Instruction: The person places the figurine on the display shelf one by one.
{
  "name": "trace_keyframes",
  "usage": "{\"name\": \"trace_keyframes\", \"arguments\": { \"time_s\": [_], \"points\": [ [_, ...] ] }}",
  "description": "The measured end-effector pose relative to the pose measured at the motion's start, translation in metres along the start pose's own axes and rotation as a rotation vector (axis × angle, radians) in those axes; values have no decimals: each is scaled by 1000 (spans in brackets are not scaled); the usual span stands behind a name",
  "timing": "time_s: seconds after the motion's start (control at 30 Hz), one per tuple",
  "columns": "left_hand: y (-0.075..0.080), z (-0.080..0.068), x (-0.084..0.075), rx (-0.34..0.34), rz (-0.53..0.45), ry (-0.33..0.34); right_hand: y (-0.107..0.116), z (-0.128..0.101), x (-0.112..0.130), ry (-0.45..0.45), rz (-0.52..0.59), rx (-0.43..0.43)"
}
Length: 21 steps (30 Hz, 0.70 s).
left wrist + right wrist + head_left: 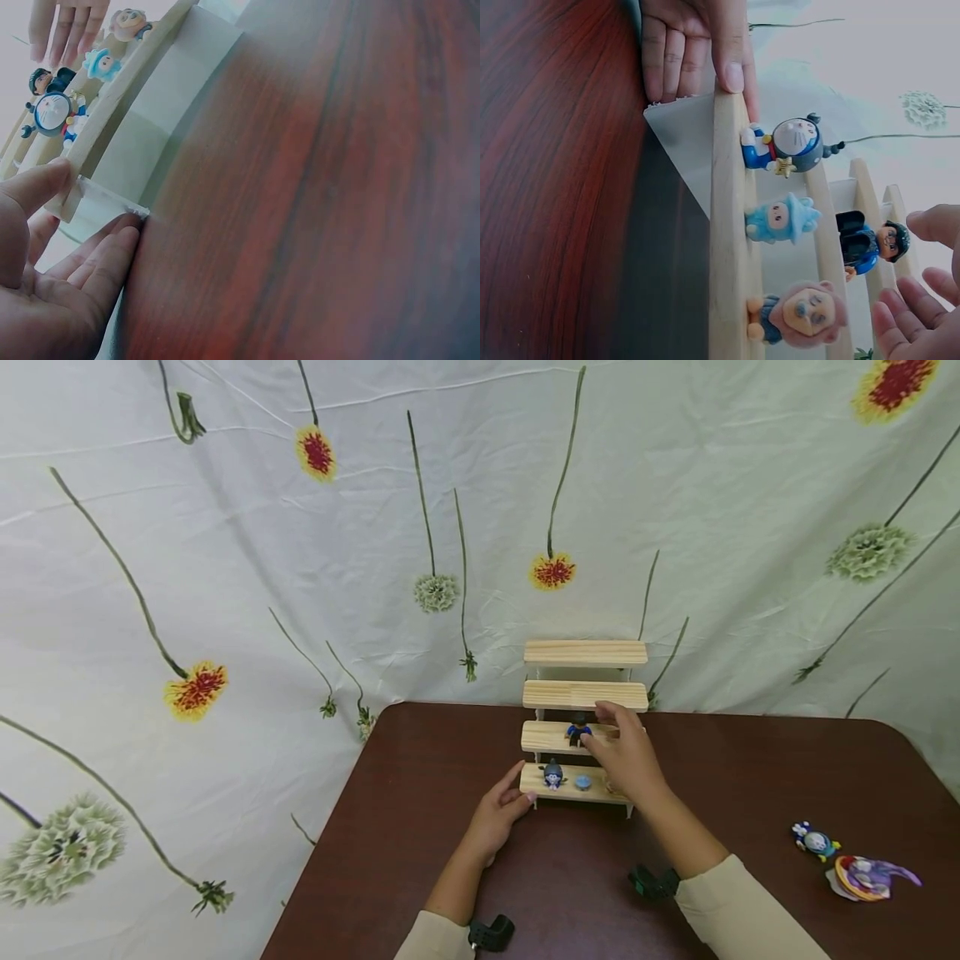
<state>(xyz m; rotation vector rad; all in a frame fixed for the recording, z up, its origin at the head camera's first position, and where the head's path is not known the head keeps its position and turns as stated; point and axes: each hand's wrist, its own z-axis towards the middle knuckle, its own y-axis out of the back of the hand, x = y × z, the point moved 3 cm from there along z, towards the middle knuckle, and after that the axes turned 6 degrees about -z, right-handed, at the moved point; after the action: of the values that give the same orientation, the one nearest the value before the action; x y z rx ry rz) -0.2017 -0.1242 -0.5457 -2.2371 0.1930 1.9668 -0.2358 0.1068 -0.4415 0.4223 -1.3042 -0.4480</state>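
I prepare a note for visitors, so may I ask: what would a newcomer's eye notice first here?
Probably the pale wooden shelf, rising in four steps at the far side of the table, with three toys on the lowest step and a black-and-blue figure one step above. Next, the white cloth behind, printed with large flowers. On the right lie a blue toy and a purple toy.

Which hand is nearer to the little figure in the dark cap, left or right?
The right hand: it hovers close beside the figure. The left hand is farther off, holding the left end of the lowest shelf, one step below the figure.
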Motion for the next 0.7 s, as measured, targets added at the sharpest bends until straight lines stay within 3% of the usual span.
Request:
{"name": "trace_keyframes", "arguments": {
  "time_s": [0.7],
  "points": [
    [0,0,0,-4,13,0,28,-20,-2,30,87,-116]
  ]
}}
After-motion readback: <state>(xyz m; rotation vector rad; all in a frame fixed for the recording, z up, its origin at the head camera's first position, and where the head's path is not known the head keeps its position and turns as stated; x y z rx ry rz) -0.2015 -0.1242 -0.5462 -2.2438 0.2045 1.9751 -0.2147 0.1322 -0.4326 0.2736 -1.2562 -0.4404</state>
